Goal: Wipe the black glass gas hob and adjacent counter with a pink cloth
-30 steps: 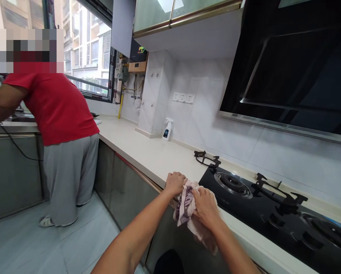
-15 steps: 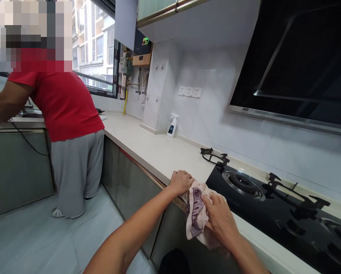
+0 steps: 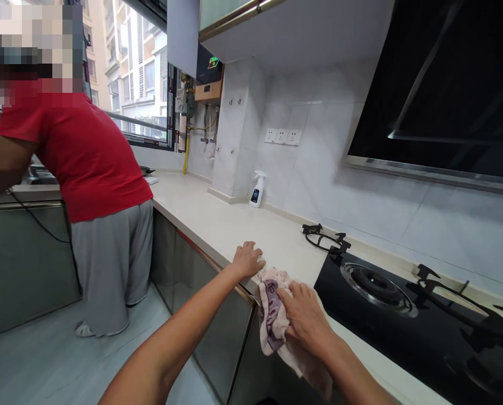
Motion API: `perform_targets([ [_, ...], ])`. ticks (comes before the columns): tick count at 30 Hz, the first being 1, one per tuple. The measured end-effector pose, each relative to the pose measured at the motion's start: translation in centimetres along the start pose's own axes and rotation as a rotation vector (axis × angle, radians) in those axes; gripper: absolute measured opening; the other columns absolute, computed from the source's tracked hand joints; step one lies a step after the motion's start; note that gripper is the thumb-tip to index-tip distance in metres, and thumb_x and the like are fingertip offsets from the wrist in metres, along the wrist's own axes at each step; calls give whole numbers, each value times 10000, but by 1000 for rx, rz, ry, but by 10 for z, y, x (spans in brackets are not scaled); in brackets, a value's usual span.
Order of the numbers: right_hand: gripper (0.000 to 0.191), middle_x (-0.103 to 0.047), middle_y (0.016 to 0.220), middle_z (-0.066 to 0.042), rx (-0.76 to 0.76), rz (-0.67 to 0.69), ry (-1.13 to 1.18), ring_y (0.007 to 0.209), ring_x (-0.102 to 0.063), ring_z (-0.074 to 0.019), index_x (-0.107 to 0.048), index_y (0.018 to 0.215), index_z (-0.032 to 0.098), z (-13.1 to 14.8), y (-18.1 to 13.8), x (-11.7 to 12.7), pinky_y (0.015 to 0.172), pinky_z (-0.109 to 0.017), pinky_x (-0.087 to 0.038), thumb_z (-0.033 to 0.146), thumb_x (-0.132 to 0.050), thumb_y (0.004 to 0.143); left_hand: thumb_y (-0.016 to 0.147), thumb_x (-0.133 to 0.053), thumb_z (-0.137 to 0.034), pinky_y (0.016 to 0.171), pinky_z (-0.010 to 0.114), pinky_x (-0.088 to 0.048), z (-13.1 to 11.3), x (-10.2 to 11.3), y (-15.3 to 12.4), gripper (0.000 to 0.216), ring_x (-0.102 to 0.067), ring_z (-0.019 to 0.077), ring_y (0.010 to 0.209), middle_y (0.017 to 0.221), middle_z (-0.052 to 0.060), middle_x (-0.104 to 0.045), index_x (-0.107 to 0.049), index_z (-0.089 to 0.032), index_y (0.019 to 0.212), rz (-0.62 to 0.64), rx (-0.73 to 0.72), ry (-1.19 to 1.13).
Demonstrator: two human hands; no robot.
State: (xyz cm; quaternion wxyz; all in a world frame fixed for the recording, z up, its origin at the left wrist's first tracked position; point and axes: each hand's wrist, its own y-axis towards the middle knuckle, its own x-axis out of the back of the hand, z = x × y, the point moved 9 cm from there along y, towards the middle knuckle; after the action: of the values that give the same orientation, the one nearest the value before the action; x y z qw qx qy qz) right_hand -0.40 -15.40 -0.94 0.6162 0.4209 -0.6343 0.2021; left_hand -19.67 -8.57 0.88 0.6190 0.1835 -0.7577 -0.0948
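My left hand rests on the front edge of the pale countertop, its fingers apart and curved downward, with nothing in them. Just right of it, my right hand presses and grips a bunched towel, pinkish with a purple lettered band. The towel lies over the counter edge, and part of it hangs down in front of the cabinet. To the right of the towel is the black gas hob, with a round burner bare of its grate.
Two black pan supports lie along the hob's back. A white spray bottle stands by the wall. A person in a red shirt leans over the sink counter at left. The dark range hood overhangs the right side.
My left hand has come away from the towel and moved left along the counter edge. My right hand and the towel have shifted slightly left. The view has turned a little.
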Motion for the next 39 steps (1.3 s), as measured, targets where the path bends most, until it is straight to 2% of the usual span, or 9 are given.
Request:
perform_targets([
  [6,614,-485,1339,-129,-44,-20,91,1210,-423,-327,-520,1343,258,22,57,0,1051,-464,-291,357,-695,762,1027,-326,-555,1101,435,-392,15,-3,4,481,-463,257,1379,1451,55,-577,-703,-334,1227,-22,118,-44],
  [9,647,-341,1543,-160,-88,-19,143,1386,-310,-389,-485,1400,259,23,72,-8,1123,-565,-205,395,-675,797,1047,-244,-525,1086,428,-398,20,-3,6,532,-477,257,1368,1450,57,-586,-688,-319,1256,-20,163,-31],
  [12,726,-147,1667,-158,-123,9,199,1500,-107,-462,-423,1475,285,23,71,-16,1125,-698,-114,366,-682,802,1049,-245,-496,1056,426,-405,18,-1,4,528,-522,266,1307,1363,67,-651,-709,-304,1210,-5,160,8],
  [16,769,-153,1683,-142,-148,18,252,1519,-64,-472,-398,1506,281,18,45,-18,1137,-716,-140,286,-683,793,1007,-411,-455,1030,413,-405,5,3,-4,366,-553,265,1246,1258,38,-704,-690,-367,1228,32,76,72],
  [22,751,-219,1681,-19,-81,-111,301,1552,-96,-306,-430,1493,326,-13,-38,-9,1233,-522,-154,161,-621,786,1005,-422,-437,1041,506,-416,-14,9,-11,349,-506,304,1310,1333,68,-651,-702,-338,1187,-5,27,134],
  [25,691,-328,1639,-16,-74,-249,248,1534,-183,-281,-502,1433,339,-37,-87,-4,1226,-504,-179,109,-591,788,1010,-436,-444,1071,501,-417,-42,1,-11,331,-455,285,1372,1410,70,-596,-701,-331,1175,-22,-19,138],
  [34,650,-491,1532,-45,-210,-435,-78,1459,-349,-274,-601,1343,321,-124,-252,13,1152,-483,-315,68,-584,745,1035,-396,-475,1115,463,-425,-234,-12,-37,381,-455,254,1388,1402,70,-591,-689,-300,1203,58,-525,-72],
  [36,593,-508,1519,-41,-258,-501,-118,1460,-351,-251,-618,1326,316,-147,-297,17,1157,-472,-317,95,-580,776,1036,-383,-491,1131,455,-409,-260,-20,-49,403,-450,251,1396,1403,71,-594,-683,-291,1217,112,-599,-71],
  [39,452,-520,1509,-70,-313,-601,-139,1454,-368,-240,-652,1297,286,-185,-366,17,1157,-465,-326,194,-559,865,1028,-407,-485,1126,457,-405,-271,-34,-58,392,-467,244,1384,1419,70,-592,-642,-297,1280,142,-607,-67],
])
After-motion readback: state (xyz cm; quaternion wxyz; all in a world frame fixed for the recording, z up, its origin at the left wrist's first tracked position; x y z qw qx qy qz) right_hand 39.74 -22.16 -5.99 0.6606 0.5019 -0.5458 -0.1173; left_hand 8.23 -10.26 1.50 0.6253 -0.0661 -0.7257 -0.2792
